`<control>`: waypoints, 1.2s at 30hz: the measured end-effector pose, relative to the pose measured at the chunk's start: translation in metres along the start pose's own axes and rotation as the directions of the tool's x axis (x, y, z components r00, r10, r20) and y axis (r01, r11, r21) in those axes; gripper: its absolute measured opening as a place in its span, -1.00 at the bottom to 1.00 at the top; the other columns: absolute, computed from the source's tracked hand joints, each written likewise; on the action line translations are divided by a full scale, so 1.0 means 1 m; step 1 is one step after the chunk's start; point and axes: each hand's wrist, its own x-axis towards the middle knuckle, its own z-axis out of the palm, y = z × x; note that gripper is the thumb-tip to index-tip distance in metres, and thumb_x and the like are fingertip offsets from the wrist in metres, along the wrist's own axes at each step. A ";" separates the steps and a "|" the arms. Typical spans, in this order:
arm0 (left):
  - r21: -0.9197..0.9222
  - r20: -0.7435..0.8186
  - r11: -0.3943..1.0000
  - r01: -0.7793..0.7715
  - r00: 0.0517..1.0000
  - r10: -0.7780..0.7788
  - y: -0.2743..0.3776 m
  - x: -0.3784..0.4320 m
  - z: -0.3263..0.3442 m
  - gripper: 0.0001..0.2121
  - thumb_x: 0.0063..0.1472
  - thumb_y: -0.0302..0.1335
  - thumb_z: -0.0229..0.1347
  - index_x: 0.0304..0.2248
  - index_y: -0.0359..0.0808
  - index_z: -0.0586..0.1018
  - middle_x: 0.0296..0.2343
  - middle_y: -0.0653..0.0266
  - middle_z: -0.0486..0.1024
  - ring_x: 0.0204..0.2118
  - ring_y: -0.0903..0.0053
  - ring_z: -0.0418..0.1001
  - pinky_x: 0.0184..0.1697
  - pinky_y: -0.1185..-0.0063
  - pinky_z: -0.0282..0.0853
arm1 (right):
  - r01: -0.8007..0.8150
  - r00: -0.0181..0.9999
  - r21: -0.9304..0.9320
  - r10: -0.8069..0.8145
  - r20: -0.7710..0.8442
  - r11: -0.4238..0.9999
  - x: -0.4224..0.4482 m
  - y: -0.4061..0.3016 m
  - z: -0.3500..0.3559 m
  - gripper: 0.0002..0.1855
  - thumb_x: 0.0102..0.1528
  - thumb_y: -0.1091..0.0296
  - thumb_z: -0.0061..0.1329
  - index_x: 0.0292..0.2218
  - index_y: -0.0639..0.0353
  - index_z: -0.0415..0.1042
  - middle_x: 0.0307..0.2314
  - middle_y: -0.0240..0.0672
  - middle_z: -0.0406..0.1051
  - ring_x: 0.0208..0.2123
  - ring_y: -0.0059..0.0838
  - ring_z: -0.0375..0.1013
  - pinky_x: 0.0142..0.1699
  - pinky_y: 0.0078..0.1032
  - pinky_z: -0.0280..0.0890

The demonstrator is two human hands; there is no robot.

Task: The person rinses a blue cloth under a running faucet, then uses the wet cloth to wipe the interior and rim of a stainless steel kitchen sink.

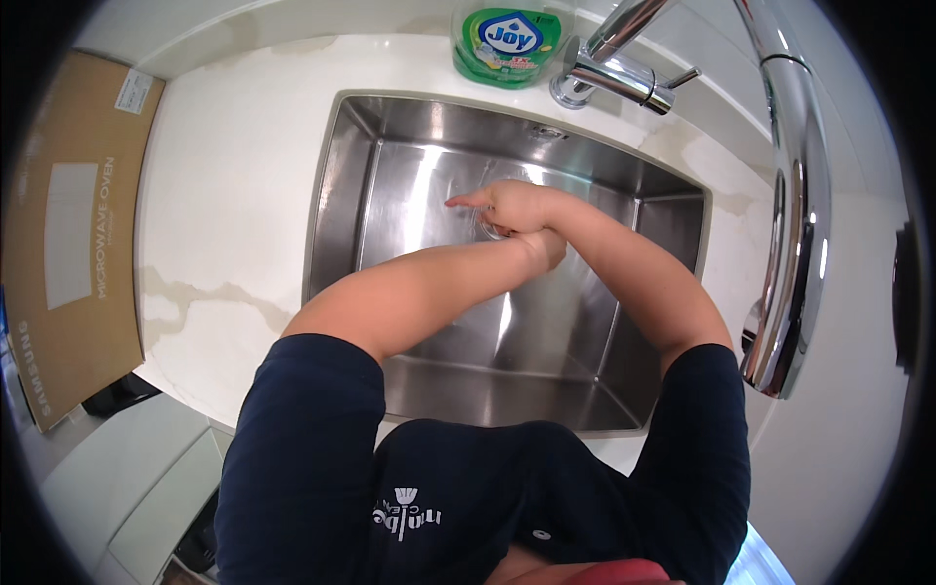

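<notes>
Both my hands are over a stainless steel sink basin. My right hand reaches in from the right, index finger extended to the left and the other fingers curled under. Crossing just below it, my left hand lies against or very close to the right wrist, its fingers bent and partly hidden. I cannot see whether either hand holds anything small. Part of the round drain shows beneath the right hand. Some wet marks glint on the basin floor around it.
A green Joy dish soap pouch stands behind the sink. Beside it is a chrome faucet whose tall spout arches down at the right. A Samsung microwave oven carton sits on the left of the white marbled countertop.
</notes>
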 end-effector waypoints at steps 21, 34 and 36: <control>-0.441 -0.405 0.791 0.424 0.692 -0.597 -0.002 0.193 0.158 -0.64 0.10 -0.33 -0.08 -0.09 -0.17 0.44 -0.19 0.30 0.43 -0.09 0.43 0.32 0.00 0.48 0.18 | -0.079 0.819 0.114 0.129 -0.560 0.990 0.073 0.059 0.025 -0.42 0.06 0.58 -0.46 0.09 -0.08 0.20 -0.04 -0.03 0.26 0.00 -0.12 0.27 0.10 -0.36 0.14; -0.348 -0.585 0.933 0.086 0.758 -0.288 0.010 0.121 0.144 -0.79 0.17 -0.45 -0.15 -0.28 -0.16 0.51 -0.23 0.34 0.43 -0.11 0.45 0.34 0.03 0.50 0.20 | 0.046 0.788 0.071 0.008 -0.615 0.996 0.050 0.077 0.029 -0.37 -0.03 0.47 -0.05 0.09 0.04 0.14 -0.24 -0.07 0.36 -0.20 -0.16 0.36 -0.02 -0.43 0.23; -0.416 -0.680 0.908 -0.054 0.681 -0.271 0.016 0.098 0.150 -0.84 0.11 -0.47 -0.07 -0.33 -0.18 0.52 -0.26 0.33 0.43 -0.15 0.42 0.37 -0.01 0.53 0.24 | 0.093 0.756 -0.050 -0.104 -0.646 0.994 0.034 0.095 0.030 -0.40 -0.05 0.46 0.02 0.05 0.06 0.20 -0.32 -0.14 0.40 -0.28 -0.23 0.40 -0.08 -0.45 0.26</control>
